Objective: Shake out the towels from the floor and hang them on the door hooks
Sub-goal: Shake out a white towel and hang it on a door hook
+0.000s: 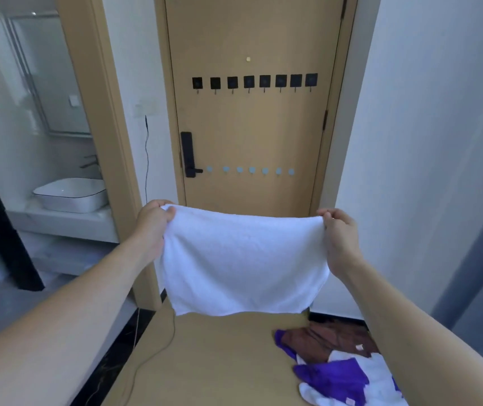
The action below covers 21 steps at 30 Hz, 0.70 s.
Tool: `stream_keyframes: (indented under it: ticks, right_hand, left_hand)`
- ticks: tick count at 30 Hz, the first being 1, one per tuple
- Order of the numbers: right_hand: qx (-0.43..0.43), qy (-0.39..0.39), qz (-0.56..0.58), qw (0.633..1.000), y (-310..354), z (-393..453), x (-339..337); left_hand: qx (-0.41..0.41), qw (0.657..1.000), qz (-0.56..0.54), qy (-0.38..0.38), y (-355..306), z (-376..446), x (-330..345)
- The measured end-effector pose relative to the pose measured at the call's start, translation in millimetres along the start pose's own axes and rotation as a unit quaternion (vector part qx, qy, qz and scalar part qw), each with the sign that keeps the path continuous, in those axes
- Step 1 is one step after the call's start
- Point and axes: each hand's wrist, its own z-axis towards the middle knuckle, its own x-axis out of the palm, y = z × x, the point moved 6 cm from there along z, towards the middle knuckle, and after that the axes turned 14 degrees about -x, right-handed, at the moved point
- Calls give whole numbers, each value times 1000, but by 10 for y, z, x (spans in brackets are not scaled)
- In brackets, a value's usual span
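A single head-worn, wide-angle view looks forward and slightly down from standing height, facing a closed tan door (252, 127) square-on in the upper centre of the frame. Both forearms reach in from the lower corners, close to the lens, the left hand (154, 227) and right hand (341, 238) at mid-frame. The floor (219, 356) fills the bottom centre. A bathroom opening shows at the left edge, bent by the lens; a pale wall (427, 142) runs down the right.
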Motion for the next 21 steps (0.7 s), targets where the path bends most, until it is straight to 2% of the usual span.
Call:
stream_keyframes:
  ticks: [4, 8, 10, 13, 17, 21]
  right_hand:
    - [-13, 69, 16, 997, -135, 376, 623]
    - [-26, 198, 3, 980, -284, 765, 1369]
    - [-5, 274, -24, 961, -415, 996, 1751]
    - [28, 352, -69, 933, -661, 1343, 2259]
    - [44, 365, -131, 921, -981, 1810, 2828]
    - [37, 336, -127, 933, -1261, 2278, 3247]
  left_hand:
    - [-25, 999, -30, 26, -23, 654, -53]
    - [-48, 995, -55, 66, -94, 1441, -71]
    - [-56, 992, -28, 111, -167, 1828, -54]
    - [-41, 983, 78, 162, -256, 2426, -80]
    - [-50, 952, 188, 235, -396, 3218, -93]
    - [-50, 921, 290, 253, -442, 3901, 26]
